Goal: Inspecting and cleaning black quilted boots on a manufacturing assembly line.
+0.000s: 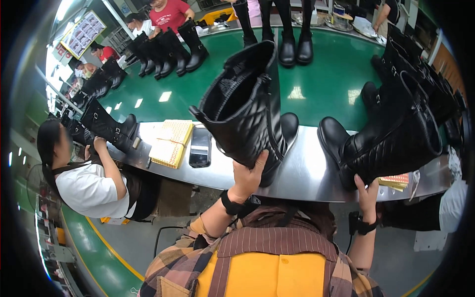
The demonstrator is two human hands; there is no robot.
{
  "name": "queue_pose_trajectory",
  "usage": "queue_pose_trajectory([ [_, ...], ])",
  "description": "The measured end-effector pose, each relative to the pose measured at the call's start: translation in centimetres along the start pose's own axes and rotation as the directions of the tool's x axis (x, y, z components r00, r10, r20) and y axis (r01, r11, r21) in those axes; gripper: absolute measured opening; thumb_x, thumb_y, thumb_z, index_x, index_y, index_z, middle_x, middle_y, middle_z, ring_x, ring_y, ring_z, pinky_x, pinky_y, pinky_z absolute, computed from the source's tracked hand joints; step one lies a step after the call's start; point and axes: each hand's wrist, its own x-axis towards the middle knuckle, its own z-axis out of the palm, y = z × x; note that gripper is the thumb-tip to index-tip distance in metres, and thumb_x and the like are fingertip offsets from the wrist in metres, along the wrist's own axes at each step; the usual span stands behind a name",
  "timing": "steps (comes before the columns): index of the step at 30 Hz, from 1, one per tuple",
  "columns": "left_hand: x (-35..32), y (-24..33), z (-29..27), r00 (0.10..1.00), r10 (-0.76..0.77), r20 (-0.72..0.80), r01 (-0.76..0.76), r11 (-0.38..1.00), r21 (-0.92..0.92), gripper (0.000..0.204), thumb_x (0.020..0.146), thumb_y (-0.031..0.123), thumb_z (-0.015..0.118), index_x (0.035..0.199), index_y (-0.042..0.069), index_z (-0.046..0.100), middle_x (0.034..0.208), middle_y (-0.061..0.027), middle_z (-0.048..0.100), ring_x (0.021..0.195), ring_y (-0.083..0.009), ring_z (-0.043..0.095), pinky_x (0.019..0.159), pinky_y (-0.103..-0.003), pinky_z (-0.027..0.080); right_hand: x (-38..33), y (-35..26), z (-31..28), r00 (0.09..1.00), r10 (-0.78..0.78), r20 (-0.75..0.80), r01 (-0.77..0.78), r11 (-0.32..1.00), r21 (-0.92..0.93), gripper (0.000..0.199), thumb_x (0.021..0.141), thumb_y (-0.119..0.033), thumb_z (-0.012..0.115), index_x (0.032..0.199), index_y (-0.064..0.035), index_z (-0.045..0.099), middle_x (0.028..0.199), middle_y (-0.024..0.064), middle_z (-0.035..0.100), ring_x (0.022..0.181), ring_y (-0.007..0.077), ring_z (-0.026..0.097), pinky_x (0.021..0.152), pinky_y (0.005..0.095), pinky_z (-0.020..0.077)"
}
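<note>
The person's left hand [249, 174] is clamped on the lower shaft of a black quilted boot [250, 119], thumb pressed on the leather, the boot held over the steel counter [309, 163] with its shaft tilted toward the camera. The shaft's wide mouth faces up, showing a dark lining with faint printing inside. The right hand [367, 194] touches the heel end of a second quilted boot [391, 131], which leans to the right with its toe over the counter; the fingers are partly hidden, so whether they clasp it or only steady it cannot be told. That boot's opening faces right, and little of its inside shows. Between the left-hand boot and a banded stack of yellow-edged paper sheets [170, 143] lies a dark glossy rectangular case [200, 147]. To the left, a co-worker in a white shirt [91, 185] handles a buckled boot [105, 124]. More black boots [295, 42] stand across the green work surface [217, 69]. Beyond it sits a yellow bin [217, 17], its contents perhaps too small to make out.
</note>
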Motion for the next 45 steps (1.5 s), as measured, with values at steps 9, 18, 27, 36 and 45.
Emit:
queue_pose_trajectory([
  [9,-1.7,-0.3,-1.1,0.972,-0.193,0.136,0.188,0.981,0.049,0.049,0.075,0.013,0.078,0.116,-0.004,0.056,0.110,-0.0136,0.064,0.102,-0.0220,0.060,0.091,-0.033,0.045,1.0,-0.2,-0.5,0.989,0.132,0.063,-0.140,0.981,0.137,0.041,0.080,-0.009,0.073,0.115,0.0048,0.057,0.110,0.0080,0.062,0.102,0.0165,0.057,0.095,0.0305,0.0413],
  [18,-0.6,-0.2,-2.4,0.769,-0.503,0.394,0.548,0.836,-0.002,0.042,0.077,0.006,0.074,0.115,-0.003,0.059,0.110,-0.0075,0.064,0.100,-0.0143,0.060,0.088,-0.029,0.047,1.9,-2.9,1.1,0.926,0.255,0.278,-0.302,0.943,0.143,0.048,0.075,-0.010,0.077,0.118,0.0022,0.059,0.111,0.0064,0.063,0.099,0.0142,0.058,0.089,0.0281,0.0456],
  [27,-0.7,1.9,-0.8,0.680,-0.553,0.481,0.732,0.475,-0.489,0.039,0.088,0.004,0.061,0.127,0.001,0.052,0.123,-0.0109,0.058,0.110,-0.0210,0.059,0.099,-0.035,0.048,-0.2,-3.7,7.0,0.913,0.277,0.300,-0.408,0.571,0.713,0.047,0.091,-0.030,0.054,0.125,0.0019,0.053,0.123,0.0113,0.060,0.114,0.0223,0.057,0.099,0.0358,0.0436],
  [36,-1.6,2.0,-0.4,0.694,-0.447,0.564,0.711,0.303,-0.635,0.040,0.093,0.011,0.053,0.130,-0.001,0.049,0.127,-0.0130,0.057,0.118,-0.0230,0.054,0.104,-0.040,0.041,-0.8,-4.8,9.3,0.934,0.228,0.273,-0.352,0.467,0.811,0.048,0.089,-0.038,0.055,0.122,-0.0031,0.057,0.119,0.0089,0.062,0.109,0.0216,0.059,0.095,0.0359,0.0452],
  [45,-2.0,0.8,-0.8,0.667,-0.262,0.697,0.745,0.257,-0.616,0.045,0.089,0.020,0.051,0.126,-0.006,0.052,0.128,-0.0158,0.056,0.119,-0.0275,0.052,0.104,-0.041,0.038,-0.3,-3.3,8.7,0.947,0.167,0.274,-0.320,0.553,0.769,0.044,0.084,-0.020,0.054,0.121,0.0040,0.055,0.123,0.0129,0.059,0.116,0.0251,0.056,0.103,0.0384,0.0403],
])
